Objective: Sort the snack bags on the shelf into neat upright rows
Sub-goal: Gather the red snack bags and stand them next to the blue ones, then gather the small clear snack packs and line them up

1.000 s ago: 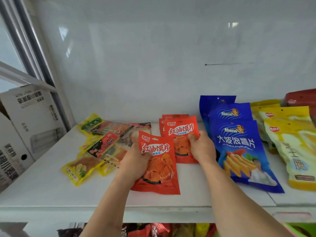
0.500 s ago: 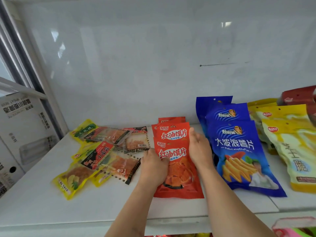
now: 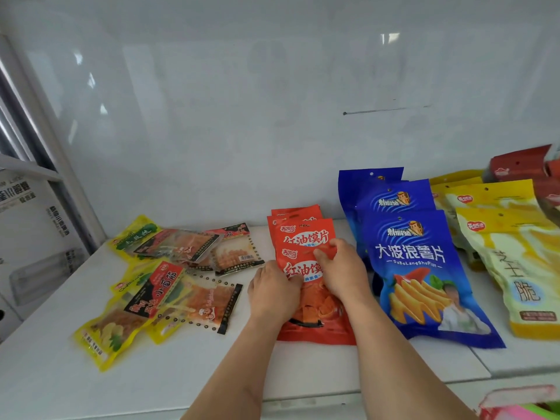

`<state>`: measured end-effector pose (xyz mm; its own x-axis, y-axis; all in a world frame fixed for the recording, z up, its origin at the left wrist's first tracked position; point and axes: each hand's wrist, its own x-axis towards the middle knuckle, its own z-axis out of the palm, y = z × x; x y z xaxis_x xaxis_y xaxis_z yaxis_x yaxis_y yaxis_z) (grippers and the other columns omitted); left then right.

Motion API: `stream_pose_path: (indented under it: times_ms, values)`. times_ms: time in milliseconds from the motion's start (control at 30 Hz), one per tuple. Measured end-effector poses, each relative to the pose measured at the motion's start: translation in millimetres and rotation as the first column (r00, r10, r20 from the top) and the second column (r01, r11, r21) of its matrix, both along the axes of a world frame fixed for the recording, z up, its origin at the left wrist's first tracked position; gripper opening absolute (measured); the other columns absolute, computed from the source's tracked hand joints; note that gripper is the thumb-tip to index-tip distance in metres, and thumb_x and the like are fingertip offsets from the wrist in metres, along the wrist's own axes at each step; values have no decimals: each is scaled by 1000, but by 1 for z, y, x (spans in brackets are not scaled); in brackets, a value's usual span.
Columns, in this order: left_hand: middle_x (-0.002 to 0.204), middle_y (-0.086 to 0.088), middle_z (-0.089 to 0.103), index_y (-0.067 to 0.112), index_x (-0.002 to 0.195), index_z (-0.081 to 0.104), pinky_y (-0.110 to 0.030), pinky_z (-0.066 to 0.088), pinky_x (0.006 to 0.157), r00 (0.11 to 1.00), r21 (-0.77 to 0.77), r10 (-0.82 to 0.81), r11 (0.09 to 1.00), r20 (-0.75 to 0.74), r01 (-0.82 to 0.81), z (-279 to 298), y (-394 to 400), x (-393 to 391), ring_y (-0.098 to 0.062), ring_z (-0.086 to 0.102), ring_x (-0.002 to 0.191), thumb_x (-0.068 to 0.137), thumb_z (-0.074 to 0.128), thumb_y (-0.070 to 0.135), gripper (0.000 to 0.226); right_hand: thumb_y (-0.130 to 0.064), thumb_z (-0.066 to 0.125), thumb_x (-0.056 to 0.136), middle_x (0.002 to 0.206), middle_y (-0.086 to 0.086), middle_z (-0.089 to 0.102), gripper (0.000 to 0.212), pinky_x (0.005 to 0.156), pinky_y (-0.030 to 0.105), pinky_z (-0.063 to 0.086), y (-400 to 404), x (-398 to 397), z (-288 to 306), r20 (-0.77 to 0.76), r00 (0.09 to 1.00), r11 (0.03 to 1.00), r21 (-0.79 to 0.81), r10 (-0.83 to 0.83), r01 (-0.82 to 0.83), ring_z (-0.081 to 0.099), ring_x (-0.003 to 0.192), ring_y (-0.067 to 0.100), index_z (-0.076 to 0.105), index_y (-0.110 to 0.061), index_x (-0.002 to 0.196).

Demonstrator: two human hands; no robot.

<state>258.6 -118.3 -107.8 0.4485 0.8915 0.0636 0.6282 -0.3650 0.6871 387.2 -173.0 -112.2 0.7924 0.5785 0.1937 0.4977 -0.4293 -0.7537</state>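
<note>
White shelf [image 3: 188,371] carries both hands, left hand [image 3: 274,294] and right hand [image 3: 344,272], gripping the front red plastic snack bag [image 3: 315,324] reading "红油馍片"; beside it, a blue bag [image 3: 424,280] reads "大波浪薯片".

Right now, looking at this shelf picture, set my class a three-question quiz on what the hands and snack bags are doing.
1. True or false: both hands are on the front red bag.
2. Which bags stand directly right of the red row? A) yellow bags B) blue bags C) small packets
3. Fill in: the small packets lie in a loose ____ at the shelf's left.

Key: 1 true. 2 B, the blue bags; the yellow bags come further right. 3 pile.
</note>
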Motion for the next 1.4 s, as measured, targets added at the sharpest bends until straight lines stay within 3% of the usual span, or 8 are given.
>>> stream_pose_path:
  times_ms: [133,333,533,667,800,1033,1267,1400]
  values:
    - [122,-4,63,16,121,47,-44,42,105,999,-24,0,1000,47,1,2,-1,0,-26,56,118,90,64,40,43,-45,57,96,134,9,53,52,94,41,50,1,-1,3,33,999,998,-56,-30,32,56,120,28,46,-16,138]
    - [135,-9,60,10,144,35,-43,47,102,990,-53,31,998,139,-23,5,-2,-9,-28,57,123,89,68,40,71,-53,48,97,132,9,52,54,81,37,47,-1,-10,10,187,980,986,-139,-68,95,56,116,28,44,-16,137]
    - [144,-9,53,11,143,44,-38,43,100,989,54,41,997,144,-49,7,-1,-25,-28,50,131,96,59,40,58,-52,41,99,139,12,50,59,96,45,44,-4,-17,22,311,949,984,-141,-56,104,48,127,32,42,-12,143]
    - [141,-4,54,18,134,54,-40,39,102,996,319,89,944,-8,-82,9,7,-46,-27,47,131,98,52,40,42,-46,41,101,146,12,46,54,105,45,37,6,-32,35,412,911,993,-115,14,37,42,134,30,43,-13,143]
    - [152,-3,45,24,140,50,-49,13,121,942,491,183,871,-280,-23,9,30,-72,-30,23,148,98,45,51,51,-43,40,102,147,12,45,52,107,43,36,29,-65,46,424,887,982,-108,184,-152,42,134,30,42,-13,145]
    - [161,-5,32,28,151,38,-56,8,120,885,442,149,894,-440,69,-1,75,-109,-37,13,151,91,39,70,73,-45,36,102,150,13,42,54,107,44,39,91,-116,46,212,904,923,-193,371,-333,44,133,34,39,-15,147]
    - [168,-5,9,32,158,11,-55,3,121,860,274,-63,934,-506,230,5,126,-140,-36,4,153,88,40,74,87,-59,28,97,157,15,30,67,116,47,22,140,-130,22,78,988,910,-405,131,-89,25,144,35,30,-22,153]
    - [169,-1,3,31,159,1,-53,5,122,802,142,-196,934,-564,329,24,153,-153,-32,5,154,82,54,69,101,-56,25,97,148,15,42,61,110,47,26,155,-136,11,101,994,894,-449,41,8,35,136,34,42,-22,145]
